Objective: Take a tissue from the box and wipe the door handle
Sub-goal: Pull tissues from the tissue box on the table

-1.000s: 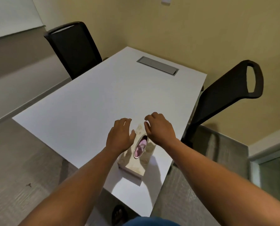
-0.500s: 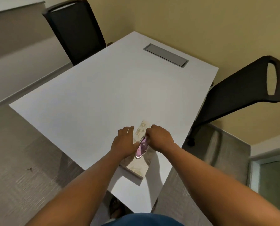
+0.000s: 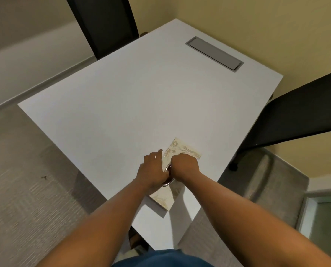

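A cream tissue box [image 3: 182, 149] with a floral print lies near the front right corner of the white table [image 3: 131, 105]. Its top has an oval opening with a metal rim [image 3: 168, 183], mostly hidden under my hands. My left hand [image 3: 153, 171] lies on the left side of the box, fingers stretched forward, holding it down. My right hand [image 3: 184, 165] is curled over the opening with its fingertips hidden inside. No tissue shows. No door handle is in view.
A black chair [image 3: 103, 22] stands at the table's far left, another black chair [image 3: 295, 120] at its right side. A grey cable hatch [image 3: 214, 53] is set into the far end. Grey floor surrounds the table; a glass panel [image 3: 326, 224] is at lower right.
Both hands came down from hovering above the box onto it. The right hand's fingers have curled into the opening, and my view has tilted further down.
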Demonstrator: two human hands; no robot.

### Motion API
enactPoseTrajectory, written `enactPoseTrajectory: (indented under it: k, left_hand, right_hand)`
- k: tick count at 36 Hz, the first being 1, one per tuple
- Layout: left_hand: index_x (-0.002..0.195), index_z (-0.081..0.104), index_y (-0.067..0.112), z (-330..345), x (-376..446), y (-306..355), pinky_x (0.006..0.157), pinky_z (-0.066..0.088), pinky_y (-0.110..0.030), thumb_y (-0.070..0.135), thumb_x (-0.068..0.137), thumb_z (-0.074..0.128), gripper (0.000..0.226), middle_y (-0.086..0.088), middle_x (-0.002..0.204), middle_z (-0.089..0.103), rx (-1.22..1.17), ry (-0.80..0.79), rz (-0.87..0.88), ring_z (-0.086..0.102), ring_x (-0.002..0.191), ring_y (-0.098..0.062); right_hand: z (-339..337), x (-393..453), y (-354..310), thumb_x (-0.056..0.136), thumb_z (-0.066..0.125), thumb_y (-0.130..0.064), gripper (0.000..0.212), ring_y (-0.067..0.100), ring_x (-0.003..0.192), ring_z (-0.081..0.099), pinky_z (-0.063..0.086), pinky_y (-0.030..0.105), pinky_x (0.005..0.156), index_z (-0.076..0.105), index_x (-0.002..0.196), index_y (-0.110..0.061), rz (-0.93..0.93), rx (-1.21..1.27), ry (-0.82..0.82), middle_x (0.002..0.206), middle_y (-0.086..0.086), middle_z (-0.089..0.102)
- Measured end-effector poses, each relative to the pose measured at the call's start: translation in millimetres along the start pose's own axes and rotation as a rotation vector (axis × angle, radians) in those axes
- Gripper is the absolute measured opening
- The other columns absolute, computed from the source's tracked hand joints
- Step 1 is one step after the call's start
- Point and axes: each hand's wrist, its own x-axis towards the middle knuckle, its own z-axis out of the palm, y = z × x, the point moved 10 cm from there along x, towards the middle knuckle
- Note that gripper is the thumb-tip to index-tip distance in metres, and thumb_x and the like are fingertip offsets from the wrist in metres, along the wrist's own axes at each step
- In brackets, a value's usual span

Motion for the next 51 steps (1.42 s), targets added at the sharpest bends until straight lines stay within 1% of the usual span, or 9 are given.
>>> enactPoseTrajectory:
  k: [2, 5, 8, 12, 18, 26, 35, 44, 51]
  left_hand:
    - [0.157, 0.028, 0.018, 2.9, 0.6, -0.5, 0.108, 0.043, -0.050, 0.043, 0.092, 0.062, 0.077, -0.009, 0.153, 0.042, -0.007, -0.001, -0.011, 0.039, 0.139, -0.033]
    - [0.162, 0.017, 0.018, 7.2, 1.4, 0.5, 0.110, 0.038, -0.049, 0.043, 0.094, 0.058, 0.083, -0.008, 0.161, 0.031, 0.038, -0.009, 0.012, 0.030, 0.145, -0.032]
    - [0.162, 0.015, 0.018, 9.0, 4.0, -0.7, 0.110, 0.038, -0.048, 0.045, 0.092, 0.058, 0.086, -0.009, 0.163, 0.029, 0.092, 0.001, 0.030, 0.030, 0.146, -0.031]
    - [0.160, 0.017, 0.017, 12.3, 7.9, -6.6, 0.106, 0.041, -0.048, 0.046, 0.086, 0.061, 0.091, -0.011, 0.159, 0.033, 0.107, -0.011, -0.008, 0.034, 0.143, -0.033]
    - [0.159, 0.020, 0.015, 16.5, 8.9, -10.7, 0.101, 0.044, -0.047, 0.046, 0.084, 0.062, 0.091, -0.011, 0.151, 0.043, 0.107, -0.014, -0.041, 0.042, 0.136, -0.034]
    - [0.159, 0.019, 0.014, 17.3, 9.9, -8.1, 0.100, 0.044, -0.044, 0.038, 0.087, 0.065, 0.089, -0.011, 0.146, 0.046, 0.111, -0.021, -0.059, 0.045, 0.132, -0.033]
    - [0.154, 0.027, 0.016, 15.0, 8.3, -8.4, 0.092, 0.048, -0.041, 0.041, 0.081, 0.071, 0.088, -0.011, 0.136, 0.053, 0.058, 0.023, -0.056, 0.051, 0.124, -0.032]
    - [0.151, 0.031, 0.016, 12.8, 3.5, -12.0, 0.094, 0.047, -0.041, 0.043, 0.083, 0.071, 0.083, -0.010, 0.137, 0.053, 0.017, 0.059, -0.073, 0.050, 0.124, -0.031]
    - [0.150, 0.033, 0.015, 11.4, 0.7, -13.5, 0.095, 0.048, -0.042, 0.041, 0.083, 0.071, 0.081, -0.011, 0.137, 0.053, 0.010, 0.068, -0.085, 0.049, 0.124, -0.031]
  right_hand:
    - [2.2, 2.4, -0.1, 0.087, 0.056, -0.011, 0.030, 0.020, 0.066, 0.053, 0.039, 0.029, 0.056, 0.038, 0.063, -0.016, 0.012, 0.000, -0.002, 0.064, -0.003, 0.044]
    - [7.9, 6.2, -1.0, 0.086, 0.055, -0.010, 0.018, 0.021, 0.076, 0.062, 0.039, 0.029, 0.058, 0.047, 0.070, -0.014, 0.030, 0.009, -0.001, 0.078, -0.001, 0.060]
    - [12.1, 8.6, -1.0, 0.086, 0.055, -0.010, 0.008, 0.022, 0.086, 0.066, 0.040, 0.029, 0.060, 0.059, 0.081, -0.015, 0.048, 0.015, 0.008, 0.091, 0.002, 0.067]
    - [17.0, 11.5, 1.3, 0.086, 0.056, -0.010, 0.014, 0.025, 0.089, 0.066, 0.040, 0.030, 0.062, 0.069, 0.092, -0.012, 0.088, -0.007, 0.045, 0.093, 0.005, 0.067]
    - [23.6, 13.4, -0.5, 0.086, 0.054, -0.009, 0.017, 0.028, 0.096, 0.061, 0.038, 0.033, 0.063, 0.070, 0.094, -0.010, 0.113, -0.057, 0.083, 0.095, 0.007, 0.065]
    - [19.9, 12.7, 1.8, 0.087, 0.053, -0.013, 0.014, 0.025, 0.091, 0.061, 0.032, 0.035, 0.073, 0.067, 0.088, -0.016, 0.141, -0.058, 0.136, 0.089, 0.002, 0.066]
    - [18.0, 9.0, 5.2, 0.085, 0.053, -0.010, 0.018, 0.025, 0.084, 0.060, 0.031, 0.035, 0.074, 0.047, 0.071, -0.020, 0.157, -0.015, 0.179, 0.083, 0.002, 0.066]
    - [20.1, 8.7, 3.6, 0.085, 0.054, -0.012, 0.014, 0.025, 0.090, 0.059, 0.035, 0.040, 0.087, 0.066, 0.084, -0.019, 0.170, -0.040, 0.159, 0.087, 0.001, 0.067]
    - [20.7, 8.6, 5.5, 0.085, 0.053, -0.011, 0.016, 0.025, 0.092, 0.060, 0.034, 0.042, 0.091, 0.065, 0.085, -0.021, 0.199, -0.031, 0.135, 0.089, 0.000, 0.068]
